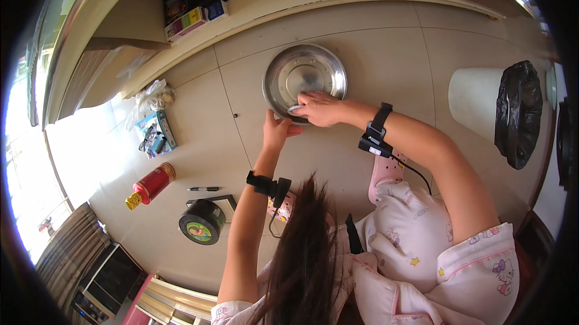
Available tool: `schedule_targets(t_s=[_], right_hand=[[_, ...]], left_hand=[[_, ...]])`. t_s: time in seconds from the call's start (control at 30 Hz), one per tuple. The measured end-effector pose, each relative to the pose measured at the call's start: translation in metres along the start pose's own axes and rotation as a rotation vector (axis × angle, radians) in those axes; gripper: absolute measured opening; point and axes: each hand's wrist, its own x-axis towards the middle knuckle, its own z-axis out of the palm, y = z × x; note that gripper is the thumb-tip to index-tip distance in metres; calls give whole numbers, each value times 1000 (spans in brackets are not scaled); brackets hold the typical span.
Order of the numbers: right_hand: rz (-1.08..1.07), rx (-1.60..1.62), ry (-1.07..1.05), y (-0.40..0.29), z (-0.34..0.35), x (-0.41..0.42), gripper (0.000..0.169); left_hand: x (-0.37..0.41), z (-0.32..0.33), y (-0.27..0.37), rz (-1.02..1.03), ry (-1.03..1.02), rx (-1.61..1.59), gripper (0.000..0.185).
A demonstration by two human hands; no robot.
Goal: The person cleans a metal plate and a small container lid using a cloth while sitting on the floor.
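Note:
A shiny stainless steel basin [305, 60] lies on the tiled floor in front of me. My right hand [321, 108] reaches over its near rim with fingers bent around a small white wad [296, 110], perhaps cloth or tissue. That wad rests against the basin's inner near wall. At the near left edge, my left hand [277, 131] grips the rim, thumb raised and fingers stretched along the outside. A black strap with a small device circles each wrist.
Left on the floor stand a red bottle [154, 184], a black pen [203, 188], a black round container [202, 222], a blue box [156, 132] and a plastic bag [151, 96]. A white bin [475, 98] with black liner is at right. A cabinet ledge [316, 6] runs beyond the basin.

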Motion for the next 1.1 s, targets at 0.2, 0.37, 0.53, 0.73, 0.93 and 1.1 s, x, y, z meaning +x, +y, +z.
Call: schedule_targets(t_s=[0.2,0.37,0.53,0.73,0.93,1.1], right_hand=[[-62,-124,83,-5,10,8,42],[52,-80,268,-25,15,38,49],[196,283,482,-28,11,74,48],[280,494,955,7,29,103,45],[184,452,877,7,13,80,47],[-33,328,436,31,-10,63,40]], left_hand=[[-9,7,-7,111,109,84,63],[-15,19,-14,86,185,139,75],[-21,25,-21,144,268,220,76],[-19,46,-31,174,283,142,75],[-26,80,-35,84,251,-212,70],[-49,74,-3,-216,-334,-16,36]])
